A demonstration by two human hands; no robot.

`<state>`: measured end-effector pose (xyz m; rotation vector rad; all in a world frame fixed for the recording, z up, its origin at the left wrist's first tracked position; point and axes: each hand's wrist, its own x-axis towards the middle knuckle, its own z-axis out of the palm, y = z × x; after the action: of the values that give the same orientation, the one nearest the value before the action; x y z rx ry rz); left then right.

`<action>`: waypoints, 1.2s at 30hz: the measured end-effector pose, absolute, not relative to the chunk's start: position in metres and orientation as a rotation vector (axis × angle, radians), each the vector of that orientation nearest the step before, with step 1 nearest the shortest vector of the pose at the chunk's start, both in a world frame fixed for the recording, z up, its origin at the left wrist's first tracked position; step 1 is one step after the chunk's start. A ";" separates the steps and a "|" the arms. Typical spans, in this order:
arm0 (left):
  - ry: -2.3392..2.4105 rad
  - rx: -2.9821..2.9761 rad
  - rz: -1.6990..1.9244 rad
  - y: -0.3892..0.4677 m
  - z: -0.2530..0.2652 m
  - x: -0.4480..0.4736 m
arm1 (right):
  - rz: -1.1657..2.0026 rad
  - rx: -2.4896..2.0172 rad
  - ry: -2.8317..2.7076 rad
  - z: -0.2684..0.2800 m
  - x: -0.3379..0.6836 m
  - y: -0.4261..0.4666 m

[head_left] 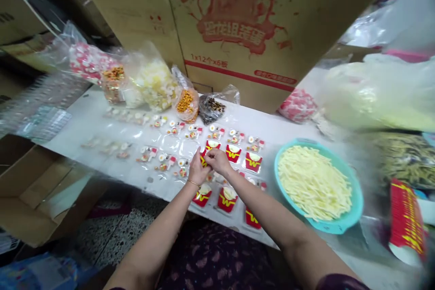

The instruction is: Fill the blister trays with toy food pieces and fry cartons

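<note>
Over the middle of the table my left hand (198, 170), with a bracelet at the wrist, is closed around a small red toy french-fry carton (203, 159) with a yellow W. My right hand (219, 161) meets it from the right, its fingers pinched on the same carton and partly hiding it. Close by, other red cartons with pale fries, such as one carton (233, 152) and another carton (227, 198), sit in clear plastic trays. Clear trays with small toy food pieces (166, 162) lie in rows to the left and behind.
A turquoise basin (356, 199) heaped with pale fry strips (314, 181) stands right. Stacked red flat cartons (406, 217) lie at far right. Bags of small parts (186, 103) line the back before a large cardboard box (238, 22). An open carton (37, 190) is left.
</note>
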<state>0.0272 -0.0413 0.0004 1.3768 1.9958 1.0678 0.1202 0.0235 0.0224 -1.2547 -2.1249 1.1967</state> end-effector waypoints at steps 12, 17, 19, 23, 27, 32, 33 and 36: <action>2.199 1.716 0.511 -0.079 -0.062 -0.069 | 0.719 -1.438 -2.689 -0.031 0.005 0.080; 2.260 1.661 0.363 -0.076 -0.075 -0.062 | 0.856 -1.284 -2.939 -0.044 0.003 0.073; 2.266 1.653 0.328 -0.076 -0.074 -0.063 | 0.879 -1.278 -2.941 -0.044 0.009 0.072; 2.308 1.673 0.242 -0.073 -0.061 -0.066 | 0.830 -1.238 -2.813 -0.039 0.032 0.070; 2.297 1.778 0.210 -0.057 -0.052 -0.061 | 0.811 -1.208 -2.834 -0.042 0.054 0.057; 2.178 1.894 0.053 -0.038 -0.063 -0.051 | 0.820 -1.133 -3.046 -0.056 0.050 0.045; 2.179 1.898 0.039 -0.037 -0.065 -0.050 | 0.834 -1.138 -3.042 -0.056 0.049 0.045; 2.192 1.909 0.074 -0.039 -0.066 -0.052 | 0.881 -1.123 -2.926 -0.045 0.064 0.043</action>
<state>-0.0515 -0.0386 -0.0658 1.9092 2.1917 0.0744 0.0638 0.0430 -0.0455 -1.1225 -2.9256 0.8811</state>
